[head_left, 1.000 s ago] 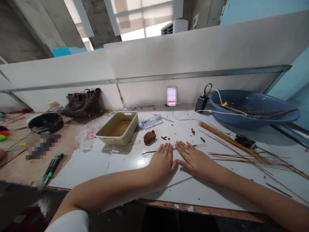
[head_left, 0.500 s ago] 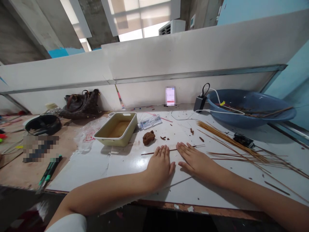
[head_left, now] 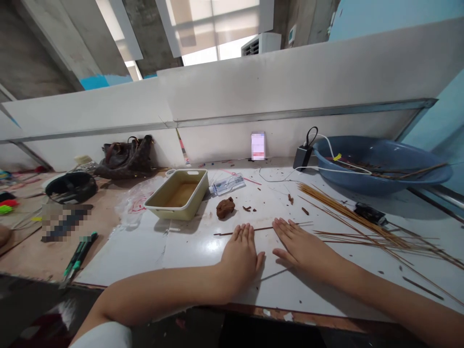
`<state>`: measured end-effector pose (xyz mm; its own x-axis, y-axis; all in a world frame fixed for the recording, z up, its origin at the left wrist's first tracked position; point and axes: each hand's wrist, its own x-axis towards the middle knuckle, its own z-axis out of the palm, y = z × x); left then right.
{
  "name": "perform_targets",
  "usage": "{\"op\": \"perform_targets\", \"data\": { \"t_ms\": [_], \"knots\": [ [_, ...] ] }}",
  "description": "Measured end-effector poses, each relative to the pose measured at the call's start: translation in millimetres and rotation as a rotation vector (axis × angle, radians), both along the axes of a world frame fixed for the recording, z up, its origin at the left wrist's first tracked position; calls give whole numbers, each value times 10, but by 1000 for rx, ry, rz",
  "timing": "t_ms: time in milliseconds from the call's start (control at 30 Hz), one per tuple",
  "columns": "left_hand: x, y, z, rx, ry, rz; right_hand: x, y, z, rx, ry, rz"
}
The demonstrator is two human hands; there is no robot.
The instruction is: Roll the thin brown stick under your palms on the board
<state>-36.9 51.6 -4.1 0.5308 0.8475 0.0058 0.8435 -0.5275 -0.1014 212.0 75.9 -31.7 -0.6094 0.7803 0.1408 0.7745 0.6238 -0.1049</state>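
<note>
Fingers and thumbs have spread apart since a second ago: the left hand [head_left: 239, 251] and right hand [head_left: 300, 246] nearly met at the thumbs, and now a clear gap lies between them. Both hands are flat, palms down, fingers straight, thumbs out to the side, gripping nothing. Under them is the white table top [head_left: 188, 261]. At its far right stands a blue basin [head_left: 362, 186], and to the left a pale green tub [head_left: 181, 212]. Behind that sits a brown handbag [head_left: 126, 157], its repeated print too small to read. A clear plastic bag [head_left: 136, 200] carries red print, also unreadable, and the phone [head_left: 258, 145] screen is blurred. Beyond the hands lies a rough, dark brown lump [head_left: 225, 208]. Slimmest is the stick [head_left: 264, 228], lying crosswise beneath the fingers of both hands: dark reddish brown, nearly straight, its right end thinner and paler.
</note>
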Motion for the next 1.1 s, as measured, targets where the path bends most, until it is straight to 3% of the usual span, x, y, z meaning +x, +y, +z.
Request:
{"op": "perform_targets", "data": {
  "t_ms": [100, 333, 567, 767, 1000, 1100],
  "knots": [
    [-24, -70, -19, 5, -3, -27, 11, -63, -52, -13, -14, -10],
    [45, 169, 99, -39, 15, 93, 15, 178, 59, -45, 30, -12],
    [-29, -66, -19, 5, 19, 7, 39, -39, -66, -9, -12, -28],
    [1, 201, 15, -3, -13, 111, 19, 200, 45, -36, 29, -21],
    [-70, -54, -90, 7, 14, 19, 71, -50, 3, -38, -47, -18],
    [-53, 26, -58, 8, 22, 60, 66, 18, 15, -46, -25, -32]
  ]
}}
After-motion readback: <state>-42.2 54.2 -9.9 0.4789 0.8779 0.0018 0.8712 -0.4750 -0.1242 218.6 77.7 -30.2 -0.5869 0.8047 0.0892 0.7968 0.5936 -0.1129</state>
